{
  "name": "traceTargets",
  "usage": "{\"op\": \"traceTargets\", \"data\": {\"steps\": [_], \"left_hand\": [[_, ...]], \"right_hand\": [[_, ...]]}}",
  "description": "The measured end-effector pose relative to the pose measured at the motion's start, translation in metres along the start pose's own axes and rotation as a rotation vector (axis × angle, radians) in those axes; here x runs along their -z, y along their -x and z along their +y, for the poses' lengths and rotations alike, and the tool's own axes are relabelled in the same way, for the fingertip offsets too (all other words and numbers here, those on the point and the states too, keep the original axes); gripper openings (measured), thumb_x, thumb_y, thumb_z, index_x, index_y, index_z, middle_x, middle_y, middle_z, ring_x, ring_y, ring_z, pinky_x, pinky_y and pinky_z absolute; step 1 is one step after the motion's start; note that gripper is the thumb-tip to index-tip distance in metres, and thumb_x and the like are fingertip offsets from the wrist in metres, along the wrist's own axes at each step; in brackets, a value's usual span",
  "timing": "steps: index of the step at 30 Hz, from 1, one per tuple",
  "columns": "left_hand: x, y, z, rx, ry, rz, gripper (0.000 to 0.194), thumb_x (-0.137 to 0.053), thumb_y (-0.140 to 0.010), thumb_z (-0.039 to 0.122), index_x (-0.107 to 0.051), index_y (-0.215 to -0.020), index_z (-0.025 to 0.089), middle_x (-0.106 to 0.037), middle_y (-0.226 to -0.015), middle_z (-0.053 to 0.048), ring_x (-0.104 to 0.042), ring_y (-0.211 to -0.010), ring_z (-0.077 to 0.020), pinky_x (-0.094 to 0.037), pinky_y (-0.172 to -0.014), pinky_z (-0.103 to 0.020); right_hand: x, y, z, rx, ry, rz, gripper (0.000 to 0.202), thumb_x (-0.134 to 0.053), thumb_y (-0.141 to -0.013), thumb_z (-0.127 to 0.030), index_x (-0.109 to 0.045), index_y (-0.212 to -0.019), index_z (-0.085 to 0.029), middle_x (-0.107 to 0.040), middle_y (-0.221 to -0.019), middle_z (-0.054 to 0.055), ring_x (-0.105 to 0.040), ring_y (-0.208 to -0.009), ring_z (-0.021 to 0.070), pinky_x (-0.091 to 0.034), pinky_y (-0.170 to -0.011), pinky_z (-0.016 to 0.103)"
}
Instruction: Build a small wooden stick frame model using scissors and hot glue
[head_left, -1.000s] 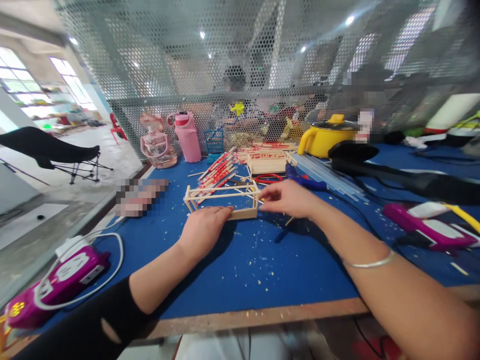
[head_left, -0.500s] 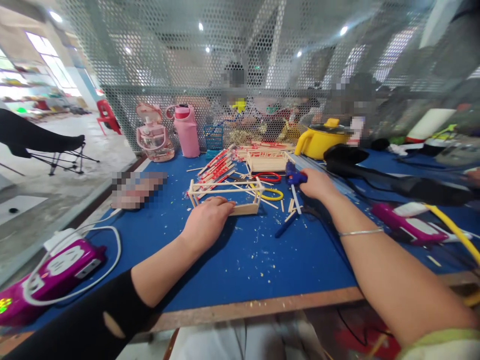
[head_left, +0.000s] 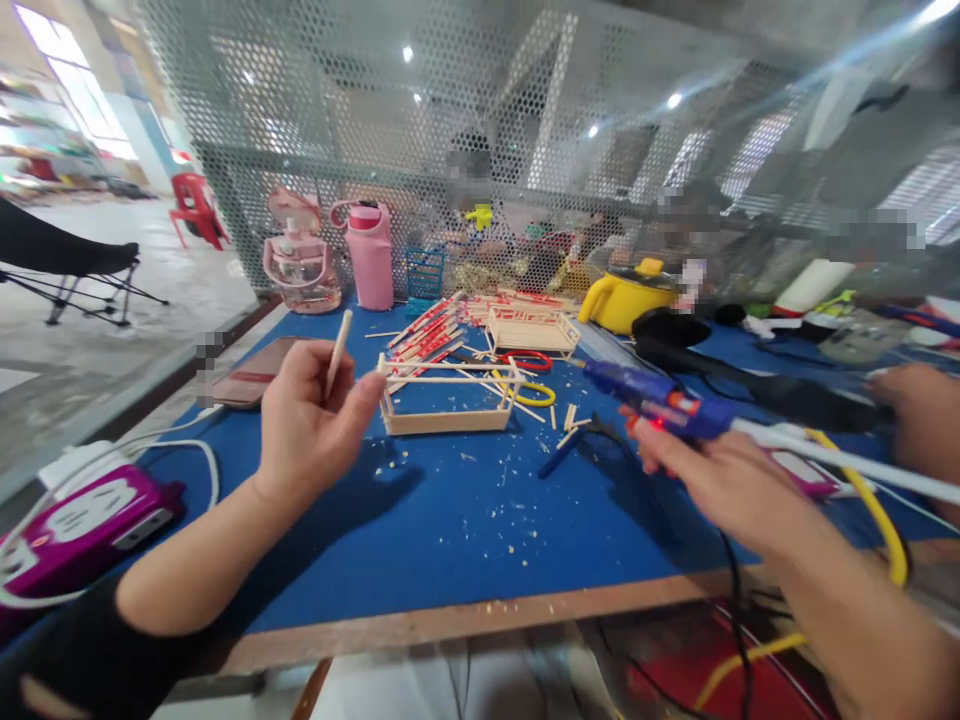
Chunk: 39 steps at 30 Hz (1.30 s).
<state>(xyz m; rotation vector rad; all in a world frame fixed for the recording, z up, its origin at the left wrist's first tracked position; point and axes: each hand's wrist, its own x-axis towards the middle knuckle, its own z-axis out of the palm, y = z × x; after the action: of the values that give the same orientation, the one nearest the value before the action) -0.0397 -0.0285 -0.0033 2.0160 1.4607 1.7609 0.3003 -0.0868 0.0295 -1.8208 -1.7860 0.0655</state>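
My left hand (head_left: 311,415) is raised left of the small wooden frame, its fingers closed round a short wooden stick (head_left: 340,345) that points upward. The wooden frame (head_left: 448,423), built of thin sticks with a solid front strip, stands on the blue table, touched by neither hand as far as I can see. On the right, my right hand (head_left: 694,465) grips a blue hot glue gun (head_left: 660,392), its nozzle toward the left and a long white glue stick out of its back. Behind the frame lie stick bundles in red-and-white wrappers (head_left: 427,335) and a second wooden frame (head_left: 532,332).
Scissors with red and yellow handles (head_left: 551,390) and short stick pieces lie near the frame. Pink bottles (head_left: 370,260) and a yellow pot (head_left: 630,300) stand behind. A phone (head_left: 251,375) and purple power strip (head_left: 97,535) are left. Another person's hand (head_left: 919,410) shows far right.
My left hand has left the wooden frame, moved left and up, and now holds a stick. My right hand has lifted the glue gun off the table and drawn it right and closer.
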Motion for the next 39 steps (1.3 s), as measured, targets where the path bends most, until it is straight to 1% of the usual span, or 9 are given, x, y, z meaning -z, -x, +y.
{"op": "traceTargets", "data": {"steps": [1, 3, 5, 8, 12, 16, 22, 28, 39], "left_hand": [[0.001, -0.003, -0.005, 0.099, 0.005, -0.065, 0.027, -0.059, -0.078, 0.046, -0.055, -0.083, 0.019, -0.041, -0.055, 0.006, -0.037, -0.046, -0.0088, -0.031, -0.043, -0.021], [0.0, -0.007, -0.013, 0.231, -0.055, -0.248, 0.032, -0.06, -0.076, 0.051, -0.059, -0.077, 0.019, -0.038, -0.049, 0.006, -0.036, -0.043, -0.0094, -0.027, -0.042, -0.022], [-0.004, -0.007, -0.019, 0.311, -0.124, -0.383, 0.036, -0.06, -0.074, 0.054, -0.065, -0.078, 0.019, -0.042, -0.047, 0.005, -0.038, -0.043, -0.0106, -0.026, -0.042, -0.023], [-0.009, -0.003, -0.023, 0.358, -0.119, -0.466, 0.038, -0.058, -0.074, 0.054, -0.07, -0.085, 0.019, -0.056, -0.054, 0.002, -0.047, -0.049, -0.0133, -0.03, -0.047, -0.024], [-0.01, -0.001, -0.024, 0.394, -0.094, -0.476, 0.035, -0.058, -0.076, 0.05, -0.072, -0.086, 0.02, -0.069, -0.069, -0.001, -0.058, -0.061, -0.0175, -0.037, -0.055, -0.026], [-0.01, -0.002, -0.025, 0.368, -0.037, -0.481, 0.03, -0.061, -0.075, 0.048, -0.074, -0.084, 0.022, -0.073, -0.08, -0.001, -0.062, -0.071, -0.0196, -0.042, -0.063, -0.027], [-0.01, -0.003, -0.025, 0.361, -0.005, -0.483, 0.031, -0.063, -0.073, 0.049, -0.074, -0.084, 0.021, -0.074, -0.082, -0.002, -0.064, -0.073, -0.0202, -0.044, -0.066, -0.028], [-0.01, -0.002, -0.026, 0.368, -0.03, -0.489, 0.031, -0.063, -0.074, 0.049, -0.074, -0.085, 0.023, -0.074, -0.08, -0.001, -0.062, -0.069, -0.019, -0.044, -0.064, -0.028], [-0.01, -0.002, -0.028, 0.368, -0.032, -0.501, 0.031, -0.063, -0.074, 0.049, -0.074, -0.086, 0.023, -0.074, -0.082, -0.002, -0.062, -0.069, -0.0188, -0.043, -0.064, -0.028]], "right_hand": [[-0.003, 0.007, -0.002, 0.041, 0.017, 0.007, 0.035, -0.05, -0.08, -0.056, -0.067, -0.083, -0.025, -0.072, -0.079, 0.008, -0.068, -0.076, 0.0281, -0.054, -0.067, 0.037], [-0.009, 0.016, -0.007, 0.145, 0.004, -0.013, 0.032, -0.052, -0.081, -0.049, -0.064, -0.1, -0.025, -0.071, -0.098, 0.008, -0.067, -0.091, 0.0286, -0.053, -0.077, 0.038], [-0.016, 0.021, -0.012, 0.221, -0.025, -0.05, 0.031, -0.052, -0.083, -0.043, -0.06, -0.107, -0.025, -0.07, -0.101, 0.008, -0.067, -0.092, 0.0256, -0.053, -0.078, 0.035], [-0.026, 0.024, -0.019, 0.221, -0.01, -0.086, 0.03, -0.052, -0.085, -0.041, -0.057, -0.109, -0.024, -0.07, -0.098, 0.007, -0.068, -0.085, 0.0229, -0.054, -0.075, 0.031], [-0.037, 0.027, -0.021, 0.212, 0.009, -0.06, 0.029, -0.052, -0.085, -0.041, -0.057, -0.109, -0.024, -0.07, -0.101, 0.007, -0.068, -0.087, 0.0228, -0.054, -0.076, 0.031], [-0.046, 0.032, -0.019, 0.254, 0.04, -0.041, 0.029, -0.052, -0.085, -0.04, -0.059, -0.108, -0.025, -0.07, -0.104, 0.008, -0.068, -0.091, 0.0235, -0.054, -0.076, 0.032], [-0.054, 0.034, -0.015, 0.267, 0.079, 0.009, 0.031, -0.051, -0.086, -0.041, -0.059, -0.111, -0.024, -0.071, -0.103, 0.008, -0.069, -0.091, 0.0244, -0.055, -0.077, 0.033], [-0.057, 0.033, -0.013, 0.283, 0.092, 0.001, 0.032, -0.05, -0.087, -0.04, -0.057, -0.112, -0.021, -0.07, -0.103, 0.01, -0.068, -0.092, 0.0237, -0.055, -0.078, 0.032], [-0.061, 0.029, -0.013, 0.277, 0.088, -0.012, 0.033, -0.05, -0.088, -0.041, -0.057, -0.112, -0.019, -0.071, -0.102, 0.01, -0.068, -0.092, 0.0236, -0.054, -0.079, 0.032]]}}
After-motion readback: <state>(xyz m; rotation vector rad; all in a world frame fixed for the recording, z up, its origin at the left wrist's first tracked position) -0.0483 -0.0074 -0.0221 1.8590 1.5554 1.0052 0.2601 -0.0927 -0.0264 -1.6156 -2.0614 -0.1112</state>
